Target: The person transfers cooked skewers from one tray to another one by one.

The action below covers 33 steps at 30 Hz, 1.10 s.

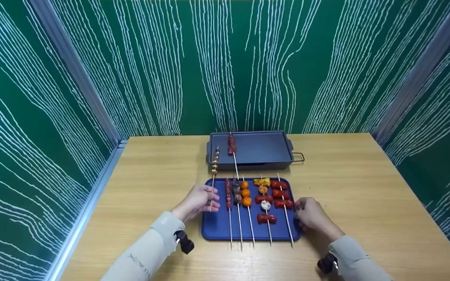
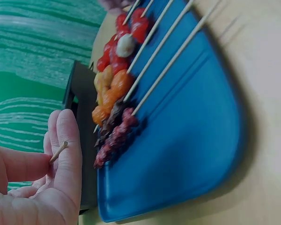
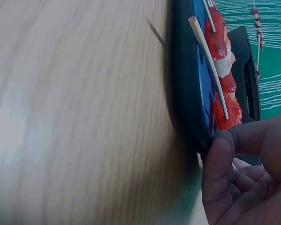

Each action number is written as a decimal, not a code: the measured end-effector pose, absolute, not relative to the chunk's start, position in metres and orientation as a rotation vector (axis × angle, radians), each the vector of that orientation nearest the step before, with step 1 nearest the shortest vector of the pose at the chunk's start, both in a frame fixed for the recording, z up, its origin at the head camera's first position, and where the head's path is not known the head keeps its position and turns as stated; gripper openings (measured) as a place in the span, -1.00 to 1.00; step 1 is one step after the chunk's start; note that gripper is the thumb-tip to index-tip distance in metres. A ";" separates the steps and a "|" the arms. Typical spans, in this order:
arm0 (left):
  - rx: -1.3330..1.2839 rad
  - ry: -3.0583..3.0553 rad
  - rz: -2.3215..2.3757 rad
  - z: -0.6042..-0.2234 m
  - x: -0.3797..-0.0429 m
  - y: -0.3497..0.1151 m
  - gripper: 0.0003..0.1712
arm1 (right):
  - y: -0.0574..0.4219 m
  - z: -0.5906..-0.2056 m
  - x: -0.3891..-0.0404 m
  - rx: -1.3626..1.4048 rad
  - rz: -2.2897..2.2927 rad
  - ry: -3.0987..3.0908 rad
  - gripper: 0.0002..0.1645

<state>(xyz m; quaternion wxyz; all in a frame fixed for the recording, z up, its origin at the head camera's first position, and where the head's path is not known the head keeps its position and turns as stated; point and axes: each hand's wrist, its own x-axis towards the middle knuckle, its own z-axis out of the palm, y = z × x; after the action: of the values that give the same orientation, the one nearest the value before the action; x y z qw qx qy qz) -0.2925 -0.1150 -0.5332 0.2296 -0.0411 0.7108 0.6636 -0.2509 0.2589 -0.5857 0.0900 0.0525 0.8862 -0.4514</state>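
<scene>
My left hand (image 1: pixel 198 201) pinches the bare stick of a skewer (image 1: pixel 215 162) threaded with small mixed pieces, held upright over the blue tray's left side. In the left wrist view the stick's end (image 2: pixel 59 152) shows between thumb and fingers. At the right edge of the blue tray (image 1: pixel 214 228), my right hand (image 1: pixel 311 214) grips the rim between thumb and finger. Side by side on that tray lie a thin red meat skewer (image 1: pixel 228 193), a dark meat skewer (image 1: pixel 237 192), an orange ball skewer (image 1: pixel 246 193), a mixed skewer (image 1: pixel 265 205) and a red sausage skewer (image 1: pixel 281 194).
Behind the tray stands a dark rectangular grill pan (image 1: pixel 264 146) with a wire handle (image 1: pixel 299 157) on its right. One red meat skewer (image 1: pixel 231 144) lies on it, its stick reaching toward the tray. A green wall (image 1: pixel 264 66) with white lines closes off the wooden table (image 1: pixel 158 164).
</scene>
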 end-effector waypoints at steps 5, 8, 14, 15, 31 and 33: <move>-0.107 1.973 1.798 -0.538 -0.279 -0.115 -0.64 | 0.259 -0.585 -0.251 0.168 -1.344 2.622 -0.83; -0.110 1.973 1.787 -0.540 -0.271 -0.115 -0.66 | 0.259 -0.584 -0.251 0.172 -1.351 2.620 -0.82; -0.098 1.955 1.791 -0.544 -0.257 -0.115 -0.65 | 0.258 -0.585 -0.250 0.141 -1.372 2.629 -0.78; -0.094 1.952 1.791 -0.544 -0.254 -0.115 -0.65 | 0.258 -0.585 -0.250 0.138 -1.370 2.630 -0.77; -0.073 1.914 1.722 -0.545 -0.225 -0.112 -0.72 | 0.260 -0.587 -0.252 0.158 -1.326 2.635 -0.75; -0.075 1.916 1.707 -0.547 -0.224 -0.113 -0.72 | 0.260 -0.588 -0.252 0.160 -1.325 2.636 -0.73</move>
<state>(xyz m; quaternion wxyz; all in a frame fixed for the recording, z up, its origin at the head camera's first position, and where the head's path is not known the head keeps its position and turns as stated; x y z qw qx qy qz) -0.2243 -0.1130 -0.5469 0.2833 -0.0282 0.7159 0.6375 -0.2523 0.2600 -0.5883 0.0935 0.0540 0.8883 -0.4465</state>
